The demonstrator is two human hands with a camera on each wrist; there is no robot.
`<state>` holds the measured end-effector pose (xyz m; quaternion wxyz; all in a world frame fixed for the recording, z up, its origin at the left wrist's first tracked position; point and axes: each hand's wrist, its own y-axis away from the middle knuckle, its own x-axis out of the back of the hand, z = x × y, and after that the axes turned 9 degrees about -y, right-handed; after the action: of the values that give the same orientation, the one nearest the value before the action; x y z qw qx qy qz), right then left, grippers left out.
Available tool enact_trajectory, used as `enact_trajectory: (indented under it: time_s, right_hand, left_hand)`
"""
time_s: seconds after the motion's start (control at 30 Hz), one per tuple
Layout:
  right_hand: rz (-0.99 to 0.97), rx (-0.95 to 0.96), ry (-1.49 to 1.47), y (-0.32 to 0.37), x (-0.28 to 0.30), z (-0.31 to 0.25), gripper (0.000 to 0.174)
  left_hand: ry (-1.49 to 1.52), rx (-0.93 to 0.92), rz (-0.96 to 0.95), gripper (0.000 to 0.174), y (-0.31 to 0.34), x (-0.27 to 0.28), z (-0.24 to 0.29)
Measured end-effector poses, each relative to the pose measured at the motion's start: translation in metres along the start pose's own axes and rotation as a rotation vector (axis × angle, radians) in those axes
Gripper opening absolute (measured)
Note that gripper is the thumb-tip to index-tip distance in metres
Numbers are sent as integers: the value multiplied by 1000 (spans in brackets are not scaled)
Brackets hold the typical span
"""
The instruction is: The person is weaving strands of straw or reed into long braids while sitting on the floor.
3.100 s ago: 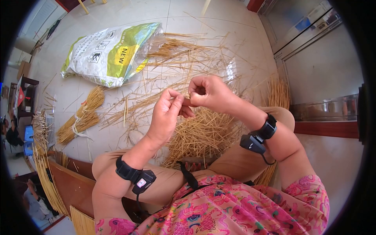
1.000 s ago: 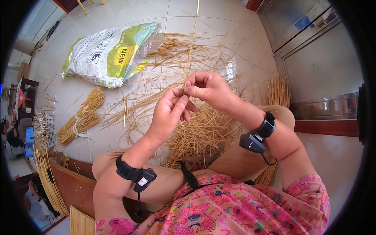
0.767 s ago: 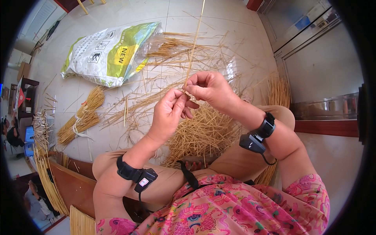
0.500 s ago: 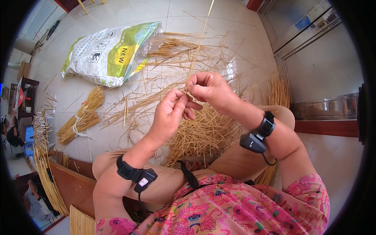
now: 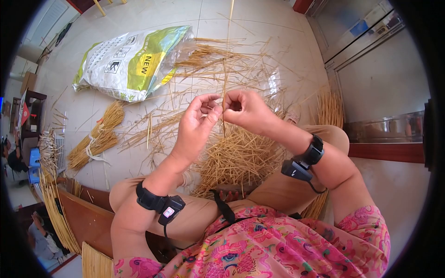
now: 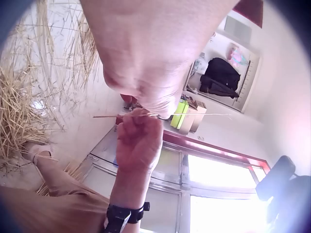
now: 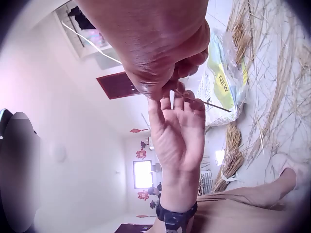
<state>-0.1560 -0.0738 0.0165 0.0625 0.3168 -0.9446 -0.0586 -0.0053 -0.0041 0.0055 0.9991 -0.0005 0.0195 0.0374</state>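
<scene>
In the head view the right hand [image 5: 250,111] pinches a long thin straw [image 5: 228,51] between thumb and forefinger. Most of it rises above the fingers, and a short end hangs below them. Just left of the straw is the left hand [image 5: 193,127], its thumb and forefinger apart and its fingers loosely bent. The right wrist view shows the left hand [image 7: 182,138] palm up, its fingertips close by the straw [image 7: 216,106]; whether they touch it I cannot tell. In the left wrist view the straw [image 6: 106,116] crosses at the fingers of the right hand [image 6: 139,145].
A heap of cut straw [image 5: 241,160] lies between the legs. Beyond it are loose stalks and a white and green sack [image 5: 125,65]. A tied bundle [image 5: 97,139] lies to the left, and another bundle [image 5: 330,111] stands by the metal door [image 5: 384,83] at right.
The left thumb and forefinger have parted and moved slightly away from the right hand. The straw's upper part has swung left to stand more upright, and its lower end now shows below the right hand.
</scene>
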Motion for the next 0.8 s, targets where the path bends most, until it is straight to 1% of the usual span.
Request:
enact_trajectory:
  time_s: [0.03,0.07,0.17,0.2,0.3,0.4,0.5,0.53,0.63,0.73,0.8]
  right_hand:
    - [8,-39,66,2,-3,-1,16]
    - [6,-28,92,3,-7,0,18]
    - [-33,-55,99,6,-13,0,17]
    - [-45,-16,75,6,-13,3,15]
    - [-66,-198,-341,3,-9,13,13]
    - [89,-375,-510,5,-12,5,13]
    - [175,-340,-533,1,-7,11,16]
    - [84,-317,-438,0,1,11,14]
    - [-37,-311,-191,-1,4,6,12]
    - [-90,-215,-322,3,-5,-6,14]
    - [-150,-214,-387,3,-7,-4,14]
  left_hand:
    - [40,37,-22,22,-2,1,4]
    - [79,75,-45,20,-4,3,7]
    - [124,138,-62,15,-9,11,1]
    - [126,151,-58,14,-11,12,-2]
    - [234,141,-1,14,-12,13,0]
    - [291,122,93,15,-17,20,2]
    - [351,53,168,16,-22,32,3]
    - [353,38,180,17,-25,38,6]
    - [409,87,115,17,-27,48,11]
    - [407,171,81,18,-21,37,8]
    - [379,187,37,19,-18,32,3]
